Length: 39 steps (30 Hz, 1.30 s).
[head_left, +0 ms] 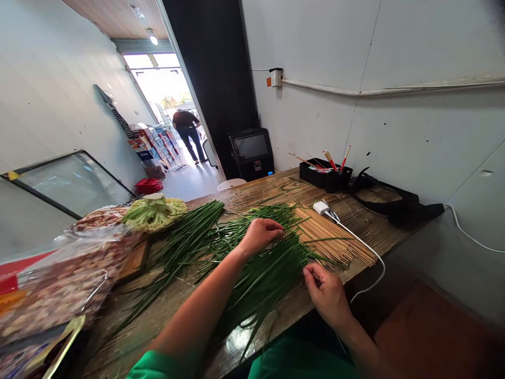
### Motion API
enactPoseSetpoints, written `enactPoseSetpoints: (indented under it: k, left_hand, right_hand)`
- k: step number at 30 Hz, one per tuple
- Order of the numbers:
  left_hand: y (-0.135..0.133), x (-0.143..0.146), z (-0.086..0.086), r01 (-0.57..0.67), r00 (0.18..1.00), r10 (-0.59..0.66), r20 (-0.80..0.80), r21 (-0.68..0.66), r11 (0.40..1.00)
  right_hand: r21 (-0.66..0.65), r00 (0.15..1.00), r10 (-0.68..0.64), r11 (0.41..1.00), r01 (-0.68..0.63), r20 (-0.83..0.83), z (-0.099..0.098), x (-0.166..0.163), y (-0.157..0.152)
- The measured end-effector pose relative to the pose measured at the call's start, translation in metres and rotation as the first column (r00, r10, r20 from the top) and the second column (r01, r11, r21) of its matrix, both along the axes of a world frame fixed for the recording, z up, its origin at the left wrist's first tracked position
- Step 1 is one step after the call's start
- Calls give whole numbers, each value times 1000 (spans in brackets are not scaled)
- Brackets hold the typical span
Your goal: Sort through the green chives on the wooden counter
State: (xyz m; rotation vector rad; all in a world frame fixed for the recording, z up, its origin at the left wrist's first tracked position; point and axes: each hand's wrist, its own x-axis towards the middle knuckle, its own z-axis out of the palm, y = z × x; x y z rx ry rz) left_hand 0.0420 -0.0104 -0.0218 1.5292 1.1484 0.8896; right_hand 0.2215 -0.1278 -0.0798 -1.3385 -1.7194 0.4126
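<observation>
A loose heap of long green chive stalks [221, 247] lies across the wooden table [165, 310]. My left hand [261, 234] rests on the heap with its fingers curled down over some stalks. My right hand [325, 292] is at the table's near edge, fingers pinched on the ends of a few stalks. Beside the chives, toward the wall, lies a spread of thin bamboo skewers [335, 237].
A cauliflower [154, 211] and clear bags of food [67, 273] sit at the left. A white charger with its cable [327, 209], a black caddy with chopsticks [325, 176] and a black strap [398, 205] lie near the wall. A person [188, 134] stands in the far doorway.
</observation>
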Motion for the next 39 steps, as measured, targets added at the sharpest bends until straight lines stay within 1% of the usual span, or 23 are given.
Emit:
enactPoseSetpoints:
  k: [4,8,17,21,25,27,29,31,32,33,34,35,36,37,39]
  left_hand:
    - [-3,2,6,-18,999,18,-40,7,1000]
    - [-3,3,7,-16,998,17,-64,23,1000]
    - [-2,2,6,0,1000,0,-27,5,1000]
    - [-1,1,3,19,996,-11,-92,85,996]
    - [-3,2,1,15,976,27,-218,192,981]
    - [-5,1,3,53,960,13,-279,230,972]
    - [-5,-3,6,158,941,-67,-330,258,953]
    - [-2,-10,12,286,911,-172,-375,274,918]
    - [0,-15,15,295,905,-168,-390,292,910]
    - [3,-20,18,258,906,-114,-408,319,912]
    - [6,-25,20,184,904,-17,-428,354,917]
    - [9,-29,21,101,886,94,-454,386,917]
    - [10,-32,21,39,850,185,-493,408,912]
    - [12,-33,20,17,803,233,-548,412,911]
    - [13,-32,13,50,697,237,-677,376,925]
  right_hand:
    - [-14,1000,4,1000,-4,3,2,0,-1]
    - [-5,1000,0,1000,0,-2,1,-1,0]
    - [-6,1000,-2,1000,2,16,-3,0,1]
    - [9,999,-11,1000,11,34,0,0,0]
    - [22,999,-33,999,33,42,2,-1,0]
    - [26,998,-40,999,39,43,2,-2,0]
    - [24,998,-45,999,44,38,2,-2,0]
    - [29,998,-49,998,48,28,2,-2,-1]
    - [36,998,-51,998,50,24,2,-2,-2]
    - [45,998,-52,998,51,22,2,-2,-3]
    - [55,998,-54,997,53,21,2,-1,-3]
    - [64,998,-56,996,54,19,1,-1,-4]
    - [68,998,-56,996,55,16,0,-1,-4]
    - [67,998,-56,996,55,13,-2,0,-4]
    - [55,998,-55,997,54,11,-4,1,-4]
